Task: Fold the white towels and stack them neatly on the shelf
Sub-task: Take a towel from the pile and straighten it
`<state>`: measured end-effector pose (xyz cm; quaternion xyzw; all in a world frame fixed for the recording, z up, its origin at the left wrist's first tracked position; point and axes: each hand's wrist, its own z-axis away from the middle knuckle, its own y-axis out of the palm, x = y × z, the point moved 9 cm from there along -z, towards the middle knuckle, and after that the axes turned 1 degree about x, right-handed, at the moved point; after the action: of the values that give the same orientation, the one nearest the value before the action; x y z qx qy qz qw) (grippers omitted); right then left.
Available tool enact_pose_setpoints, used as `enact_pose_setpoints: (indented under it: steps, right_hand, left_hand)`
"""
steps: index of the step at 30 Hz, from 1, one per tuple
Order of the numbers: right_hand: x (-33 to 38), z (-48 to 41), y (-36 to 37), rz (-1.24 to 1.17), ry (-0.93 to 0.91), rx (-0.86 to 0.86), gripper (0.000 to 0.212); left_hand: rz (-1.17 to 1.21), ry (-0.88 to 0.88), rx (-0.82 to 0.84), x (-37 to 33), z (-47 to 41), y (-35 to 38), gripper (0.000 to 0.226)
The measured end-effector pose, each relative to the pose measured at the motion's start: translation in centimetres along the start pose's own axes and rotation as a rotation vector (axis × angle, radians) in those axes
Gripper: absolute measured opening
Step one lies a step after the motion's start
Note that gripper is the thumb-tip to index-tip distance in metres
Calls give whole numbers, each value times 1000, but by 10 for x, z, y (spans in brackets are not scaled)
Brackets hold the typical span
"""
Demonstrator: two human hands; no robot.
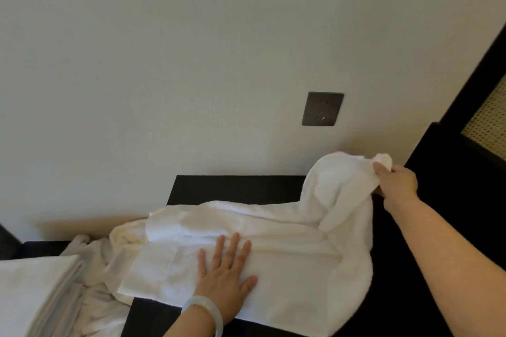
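Here, at the far left, a stack of folded white towels (35,290) lies on a low dark surface (38,247), its edges neatly lined up. Just beside it to the right, a heap of crumpled white cloth (93,262) spills between the stack and a dark desk (235,189) that stands against a pale wall (164,63). A large white towel (295,230) is spread across the desk, partly folded, with its left end reaching over the desk's edge onto the crumpled heap. The person's left hand (227,273) presses flat on the middle of the towel, palm down, its fingers (232,247) straight and spread, grasping nothing. A pale, translucent bangle (204,312) circles the left wrist. Higher on the wall, right of centre, sits a dark square socket plate (322,108). Farther right, the right hand (397,182) holds the towel's far right corner lifted off the desk, its fingers (382,167) curled round a bunch of the cloth, so the towel rises there in a soft peak. At the far right edge stands dark furniture (451,186) with a pale woven panel (487,120).
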<state>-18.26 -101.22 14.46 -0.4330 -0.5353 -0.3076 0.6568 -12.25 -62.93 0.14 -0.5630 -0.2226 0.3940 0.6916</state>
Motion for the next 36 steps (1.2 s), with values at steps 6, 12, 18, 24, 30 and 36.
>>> enact_pose_setpoints:
  steps: [6, 12, 18, 24, 30, 36]
  right_hand:
    - [-74, -1, -34, 267, 239, 153, 24]
    - [-82, 34, -33, 934, 194, 169, 47]
    - [-23, 92, 51, 897, -391, 375, 30]
    - [-63, 85, 102, 1230, -311, 392, 55]
    - [-65, 73, 76, 904, -173, 279, 32]
    - [55, 154, 86, 295, -661, 228, 20]
  left_hand:
    - [103, -26, -80, 9, -6, -16, 68]
    - [357, -112, -326, 42, 6, -56, 49]
    - [523, -133, -240, 36, 22, -38, 26]
    - [348, -102, -186, 18, 26, -33, 49]
    - [434, -263, -303, 67, 46, -38, 36]
    - [493, -267, -326, 75, 48, -35, 34]
